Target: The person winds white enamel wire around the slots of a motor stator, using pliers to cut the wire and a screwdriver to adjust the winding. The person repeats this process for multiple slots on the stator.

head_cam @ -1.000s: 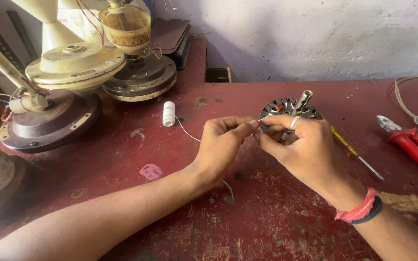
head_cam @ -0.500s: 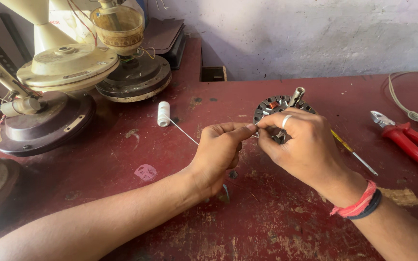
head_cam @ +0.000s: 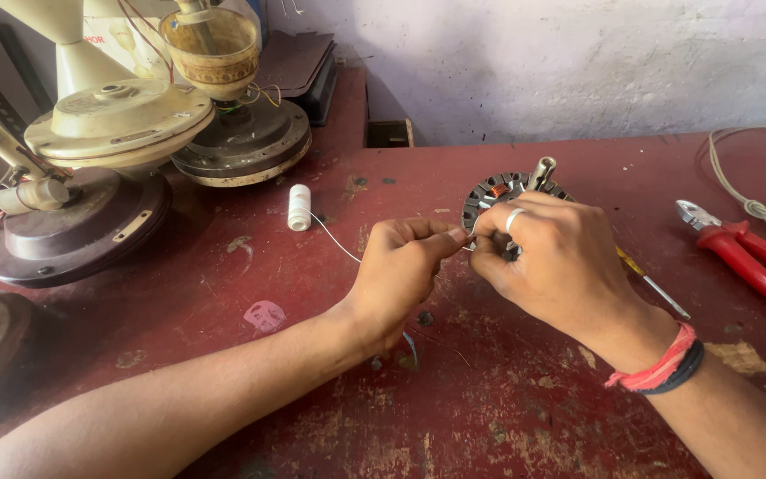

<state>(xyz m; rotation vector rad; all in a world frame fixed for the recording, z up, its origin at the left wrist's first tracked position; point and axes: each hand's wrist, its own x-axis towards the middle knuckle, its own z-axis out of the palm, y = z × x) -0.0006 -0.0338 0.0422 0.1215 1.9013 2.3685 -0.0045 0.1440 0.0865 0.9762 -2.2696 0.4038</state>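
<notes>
Pinching the white thread [head_cam: 334,238] at the fan stator [head_cam: 498,191], the left hand [head_cam: 401,270] and right hand [head_cam: 547,262] have closed together since a second ago (spool [head_cam: 299,207] unmoved on the red bench [head_cam: 489,408]), suggesting tying underway.

We see a worn red workbench [head_cam: 223,372], its paint scuffed and chipped in pale and dark patches, filling most of our view. Behind it rises a rough whitewashed wall [head_cam: 578,62], stained and uneven, meeting the bench along its far edge. Soft daylight falls across the surface from the right and casts only faint shadows. At the far left we find dismantled ceiling fan housings [head_cam: 117,124] in cream and dark brown, stacked and crowded together. On the right edge lie red-handled pliers [head_cam: 746,257], with a grey cable [head_cam: 742,191] looping just beside them.
</notes>
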